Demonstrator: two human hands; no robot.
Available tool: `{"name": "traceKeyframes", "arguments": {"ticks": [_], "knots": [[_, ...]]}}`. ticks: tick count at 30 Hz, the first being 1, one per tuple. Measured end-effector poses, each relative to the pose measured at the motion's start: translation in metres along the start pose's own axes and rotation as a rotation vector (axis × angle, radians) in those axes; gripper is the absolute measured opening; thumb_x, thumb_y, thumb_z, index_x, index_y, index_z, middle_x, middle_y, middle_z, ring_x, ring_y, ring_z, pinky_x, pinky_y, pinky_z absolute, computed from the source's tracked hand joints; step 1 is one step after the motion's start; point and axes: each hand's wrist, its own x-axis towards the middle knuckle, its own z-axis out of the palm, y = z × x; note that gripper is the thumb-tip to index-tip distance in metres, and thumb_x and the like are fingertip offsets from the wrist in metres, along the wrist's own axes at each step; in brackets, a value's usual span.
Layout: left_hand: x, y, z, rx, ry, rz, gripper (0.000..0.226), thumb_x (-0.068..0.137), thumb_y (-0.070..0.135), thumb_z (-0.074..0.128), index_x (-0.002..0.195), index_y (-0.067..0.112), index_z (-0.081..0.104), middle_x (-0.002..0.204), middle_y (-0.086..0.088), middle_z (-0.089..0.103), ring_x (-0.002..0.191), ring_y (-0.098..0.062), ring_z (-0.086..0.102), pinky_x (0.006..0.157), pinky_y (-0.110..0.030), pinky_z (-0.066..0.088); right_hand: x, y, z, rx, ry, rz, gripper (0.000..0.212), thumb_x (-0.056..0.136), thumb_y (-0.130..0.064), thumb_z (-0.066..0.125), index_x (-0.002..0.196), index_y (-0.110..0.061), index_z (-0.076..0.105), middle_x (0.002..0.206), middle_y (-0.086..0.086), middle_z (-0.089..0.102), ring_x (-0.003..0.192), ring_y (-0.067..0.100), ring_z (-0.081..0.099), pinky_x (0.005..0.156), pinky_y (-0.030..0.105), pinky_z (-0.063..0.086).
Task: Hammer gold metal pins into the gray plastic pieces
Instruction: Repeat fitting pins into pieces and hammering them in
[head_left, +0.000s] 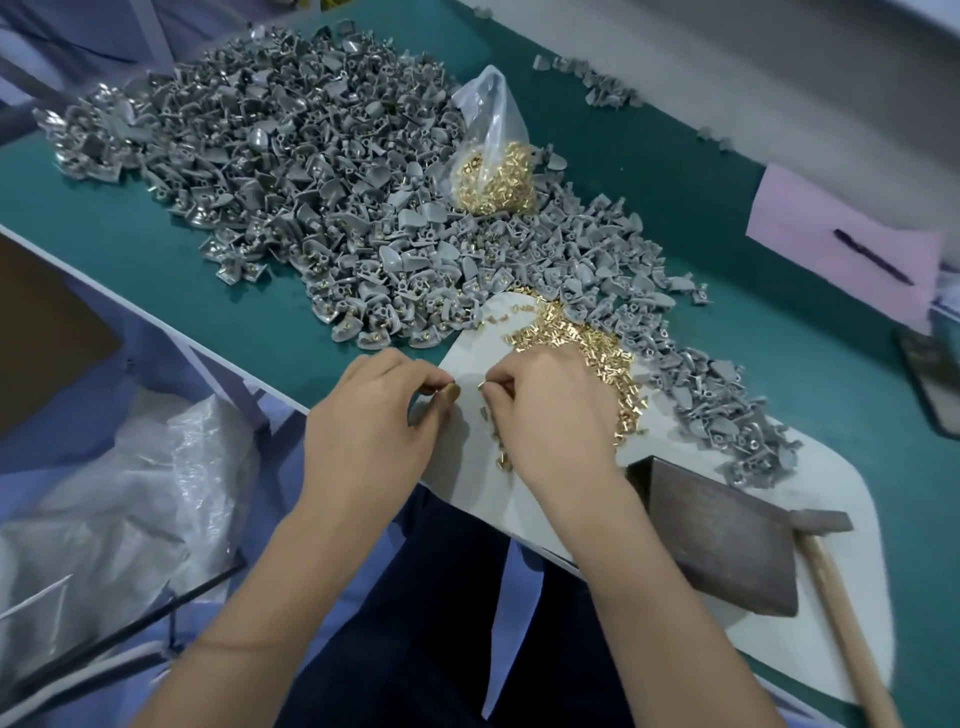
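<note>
Both hands (457, 410) pinching gold pins (587, 348), clear bag (493, 156) holding more pins

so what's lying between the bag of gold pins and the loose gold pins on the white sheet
In the head view, gray plastic pieces fill the stretch between the bag of gold pins and the loose gold pins.

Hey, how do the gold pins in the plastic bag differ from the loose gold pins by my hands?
The bagged pins are packed inside a clear bag atop the gray pieces; the loose pins are spread open on the white sheet. The bagged pins form a compact clump farther away; the loose pins trail under the right hand. Both look the same shiny gold.
</note>
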Motion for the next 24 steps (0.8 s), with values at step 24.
{"name": "traceKeyframes", "arguments": {"ticks": [24], "knots": [[0.029, 0.167, 0.082, -0.001, -0.529, 0.418, 0.012, 0.094, 0.046, 0.064, 0.104, 0.042, 0.068, 0.098, 0.027, 0.067, 0.093, 0.000, 0.062, 0.078, -0.029, 0.052, -0.128, 0.169, -0.016, 1.012, 0.716, 0.533, 0.020, 0.087, -0.017, 0.073, 0.098, -0.033, 0.070, 0.088, -0.009, 0.074, 0.082, 0.012, 0.071, 0.075, 0.021, 0.054]]}}
